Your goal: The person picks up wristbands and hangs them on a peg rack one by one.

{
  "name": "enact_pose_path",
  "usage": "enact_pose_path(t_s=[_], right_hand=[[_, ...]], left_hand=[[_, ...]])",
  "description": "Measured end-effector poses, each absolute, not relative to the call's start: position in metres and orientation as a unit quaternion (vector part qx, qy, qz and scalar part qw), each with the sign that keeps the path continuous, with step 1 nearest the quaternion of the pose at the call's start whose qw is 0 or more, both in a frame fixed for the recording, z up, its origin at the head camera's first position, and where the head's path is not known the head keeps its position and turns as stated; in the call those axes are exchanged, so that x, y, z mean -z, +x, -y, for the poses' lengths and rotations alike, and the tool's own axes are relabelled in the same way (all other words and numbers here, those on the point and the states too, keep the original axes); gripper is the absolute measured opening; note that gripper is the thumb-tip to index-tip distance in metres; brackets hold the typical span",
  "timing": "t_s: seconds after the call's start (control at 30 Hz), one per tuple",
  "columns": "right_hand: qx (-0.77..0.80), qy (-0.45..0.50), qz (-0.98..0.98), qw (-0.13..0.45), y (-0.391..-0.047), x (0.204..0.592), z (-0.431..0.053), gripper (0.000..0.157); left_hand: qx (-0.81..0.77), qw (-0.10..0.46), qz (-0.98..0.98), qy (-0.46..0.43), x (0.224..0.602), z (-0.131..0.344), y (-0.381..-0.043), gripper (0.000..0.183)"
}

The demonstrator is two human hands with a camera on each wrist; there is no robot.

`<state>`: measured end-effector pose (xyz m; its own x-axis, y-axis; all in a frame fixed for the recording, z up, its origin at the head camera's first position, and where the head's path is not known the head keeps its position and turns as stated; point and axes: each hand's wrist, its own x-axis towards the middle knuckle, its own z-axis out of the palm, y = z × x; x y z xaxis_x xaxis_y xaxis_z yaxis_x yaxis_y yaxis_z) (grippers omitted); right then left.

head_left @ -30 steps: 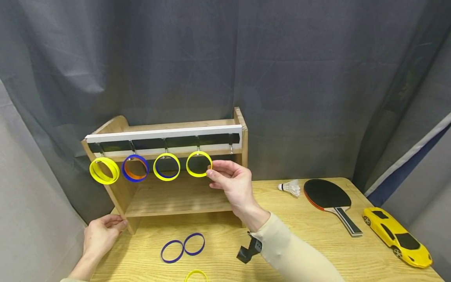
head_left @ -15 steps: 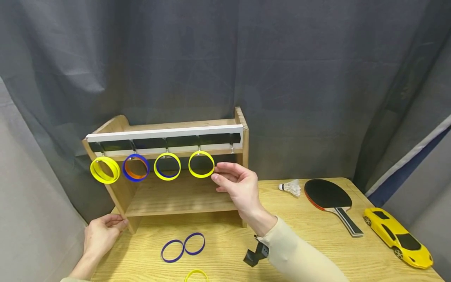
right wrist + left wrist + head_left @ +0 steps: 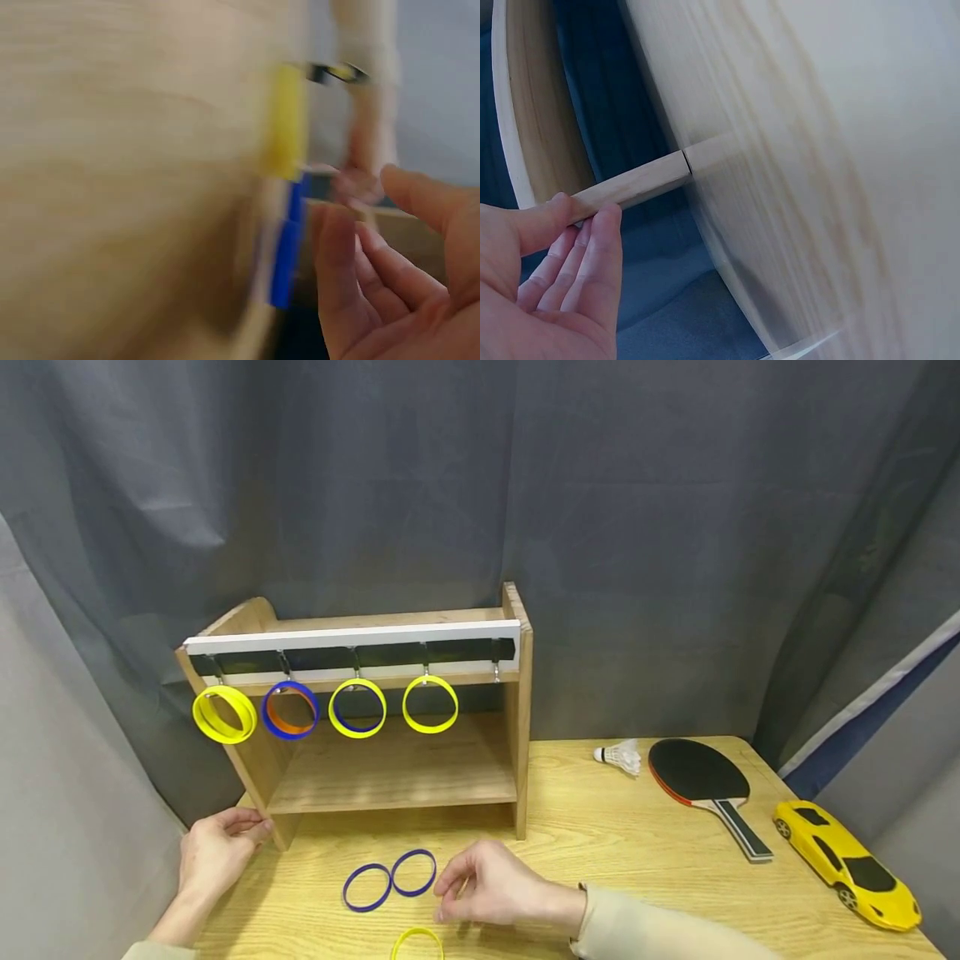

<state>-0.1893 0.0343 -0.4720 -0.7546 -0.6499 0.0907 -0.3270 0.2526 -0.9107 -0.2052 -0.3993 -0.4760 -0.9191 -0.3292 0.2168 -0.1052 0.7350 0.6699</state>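
My left hand (image 3: 217,856) pinches the front left edge of the wooden shelf (image 3: 390,785) between thumb and fingers; the left wrist view shows this grip on the wooden edge (image 3: 637,181). Low over the table, my right hand (image 3: 487,885) has loosely bent fingers and holds nothing. Just left of it two blue rings (image 3: 365,909) lie side by side. A yellow ring (image 3: 417,931) lies nearer, cut off by the frame's bottom. One yellow ring (image 3: 431,729) hangs from the fourth hook. Blurred yellow (image 3: 285,124) and blue rings (image 3: 285,262) appear in the right wrist view.
Yellow rings (image 3: 225,739), a blue ring with an orange one (image 3: 291,736), and a yellow ring with a blue one (image 3: 358,734) hang further left. The rightmost hook (image 3: 496,673) is bare. Right: shuttlecock (image 3: 621,757), table tennis bat (image 3: 699,770), yellow toy car (image 3: 847,864).
My right hand has let go of the yellow ring on the fourth hook and come down toward the blue rings on the table. The left hand keeps its hold on the shelf.
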Motion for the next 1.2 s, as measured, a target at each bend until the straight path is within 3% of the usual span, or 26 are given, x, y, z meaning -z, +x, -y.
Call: enact_pose_path(t_s=[0.13,0.33,1.2], right_hand=[[0.457,-0.334,-0.808,0.167,-0.182,0.49,-0.028,0.017],[0.378,-0.366,-0.841,0.124,-0.18,0.492,-0.017,0.015],[0.336,-0.33,-0.868,0.157,-0.177,0.493,0.001,0.02]], left_hand=[[0.339,0.156,0.92,0.122,0.475,0.4,-0.206,0.024],[0.341,0.159,0.919,0.119,0.475,0.4,-0.206,0.024],[0.351,0.171,0.914,0.114,0.477,0.398,-0.204,0.021]])
